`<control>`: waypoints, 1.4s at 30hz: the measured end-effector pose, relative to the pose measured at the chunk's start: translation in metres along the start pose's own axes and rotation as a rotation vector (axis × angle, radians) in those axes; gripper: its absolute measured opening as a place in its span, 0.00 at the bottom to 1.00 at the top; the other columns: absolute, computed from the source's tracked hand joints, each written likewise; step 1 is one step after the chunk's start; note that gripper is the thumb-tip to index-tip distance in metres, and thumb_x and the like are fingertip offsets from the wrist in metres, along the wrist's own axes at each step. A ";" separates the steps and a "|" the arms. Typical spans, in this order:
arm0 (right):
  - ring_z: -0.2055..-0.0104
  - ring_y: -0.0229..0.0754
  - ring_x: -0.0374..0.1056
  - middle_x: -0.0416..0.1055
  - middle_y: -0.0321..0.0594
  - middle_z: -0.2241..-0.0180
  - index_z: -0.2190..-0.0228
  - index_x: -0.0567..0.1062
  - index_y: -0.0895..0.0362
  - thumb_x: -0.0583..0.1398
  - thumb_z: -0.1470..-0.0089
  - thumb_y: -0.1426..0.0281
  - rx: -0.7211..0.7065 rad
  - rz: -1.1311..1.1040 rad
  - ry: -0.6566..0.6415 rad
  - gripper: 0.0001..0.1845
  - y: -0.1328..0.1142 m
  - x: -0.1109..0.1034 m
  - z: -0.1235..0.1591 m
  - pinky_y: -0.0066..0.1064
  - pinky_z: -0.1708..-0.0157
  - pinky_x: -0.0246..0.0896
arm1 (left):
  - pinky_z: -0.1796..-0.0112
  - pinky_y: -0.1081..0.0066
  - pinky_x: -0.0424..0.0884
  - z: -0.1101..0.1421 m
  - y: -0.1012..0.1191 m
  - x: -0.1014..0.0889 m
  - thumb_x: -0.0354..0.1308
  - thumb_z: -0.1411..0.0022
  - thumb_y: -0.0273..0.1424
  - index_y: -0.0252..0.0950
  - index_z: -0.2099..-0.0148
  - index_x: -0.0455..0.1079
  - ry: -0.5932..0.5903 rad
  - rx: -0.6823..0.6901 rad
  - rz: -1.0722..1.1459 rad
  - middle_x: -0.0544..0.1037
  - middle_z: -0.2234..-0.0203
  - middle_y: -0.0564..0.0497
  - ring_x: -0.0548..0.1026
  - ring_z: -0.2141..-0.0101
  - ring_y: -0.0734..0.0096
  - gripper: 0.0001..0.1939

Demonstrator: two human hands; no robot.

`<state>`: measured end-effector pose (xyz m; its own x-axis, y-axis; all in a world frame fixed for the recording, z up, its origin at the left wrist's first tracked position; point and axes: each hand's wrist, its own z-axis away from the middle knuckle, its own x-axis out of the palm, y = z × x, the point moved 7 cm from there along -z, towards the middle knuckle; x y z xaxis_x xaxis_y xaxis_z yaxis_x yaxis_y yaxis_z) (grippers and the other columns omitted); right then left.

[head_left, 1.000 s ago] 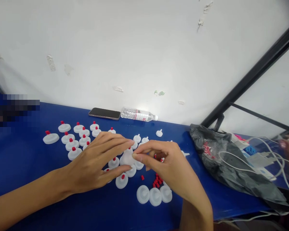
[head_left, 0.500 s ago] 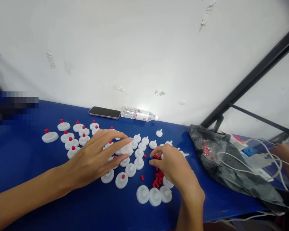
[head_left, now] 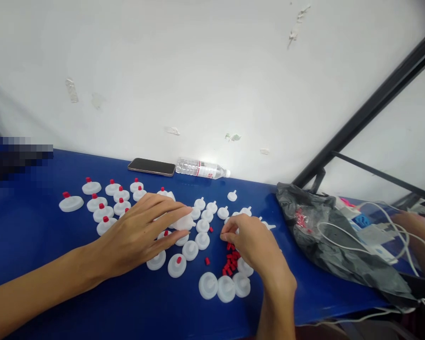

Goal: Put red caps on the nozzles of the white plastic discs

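Observation:
My left hand (head_left: 136,233) is closed around a white plastic spout lid (head_left: 183,222), its bare spout pointing right. Under and beside that hand lie several white lids with red tips (head_left: 104,213). My right hand (head_left: 257,245) has thumb and forefinger pinched together above a small pile of red caps (head_left: 230,265); whatever is between the fingertips is hidden. More lids with bare spouts (head_left: 202,241) lie between the hands and around the pile. A single red cap (head_left: 207,261) sits apart, left of the pile.
A phone (head_left: 151,166) and a clear water bottle (head_left: 202,168) lie along the wall on the blue table (head_left: 134,302). A dark plastic bag (head_left: 336,245) with cables and a packet of red pieces covers the right side. Another person's hand (head_left: 416,231) shows at far right.
My right hand's thumb and forefinger, apart before, have come together over the red caps. My left hand still holds the white lid in about the same place.

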<state>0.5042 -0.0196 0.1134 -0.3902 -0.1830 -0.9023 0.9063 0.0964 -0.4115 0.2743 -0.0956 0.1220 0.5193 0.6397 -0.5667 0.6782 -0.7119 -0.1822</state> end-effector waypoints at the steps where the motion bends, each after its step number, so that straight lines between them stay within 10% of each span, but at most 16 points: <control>1: 0.56 0.53 0.86 0.91 0.40 0.59 0.65 0.87 0.51 0.69 0.31 0.78 -0.026 -0.036 -0.002 0.12 -0.004 -0.001 0.000 0.39 0.60 0.66 | 0.45 0.58 0.80 0.000 0.000 0.000 0.65 0.16 0.27 0.30 0.34 0.75 0.000 -0.001 -0.003 0.87 0.50 0.42 0.85 0.49 0.56 0.14; 8: 0.56 0.45 0.88 0.91 0.33 0.60 0.59 0.81 0.49 0.70 0.30 0.77 -0.254 -0.606 -0.158 0.10 -0.043 0.002 0.011 0.32 0.59 0.75 | 0.50 0.58 0.78 0.001 -0.002 -0.001 0.64 0.15 0.29 0.32 0.35 0.76 0.000 0.004 -0.017 0.85 0.53 0.43 0.83 0.54 0.58 0.12; 33: 0.62 0.43 0.84 0.87 0.28 0.66 0.54 0.85 0.45 0.78 0.34 0.61 -0.444 -0.820 -0.195 0.11 -0.056 -0.003 0.022 0.36 0.60 0.73 | 0.55 0.61 0.79 0.002 0.004 -0.013 0.67 0.16 0.33 0.33 0.36 0.78 0.102 -0.001 0.147 0.88 0.54 0.45 0.85 0.58 0.63 0.13; 42: 0.43 0.48 0.82 0.86 0.38 0.41 0.26 0.73 0.40 0.75 0.28 0.60 -0.580 -0.759 -0.400 0.35 -0.066 0.008 0.035 0.46 0.36 0.77 | 0.61 0.58 0.79 -0.009 0.013 -0.030 0.67 0.15 0.35 0.38 0.39 0.79 0.141 -0.006 0.209 0.93 0.59 0.50 0.86 0.66 0.65 0.09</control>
<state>0.4472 -0.0620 0.1376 -0.6475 -0.6940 -0.3148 0.1859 0.2567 -0.9484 0.2726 -0.1215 0.1434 0.7160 0.5128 -0.4738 0.5509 -0.8318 -0.0677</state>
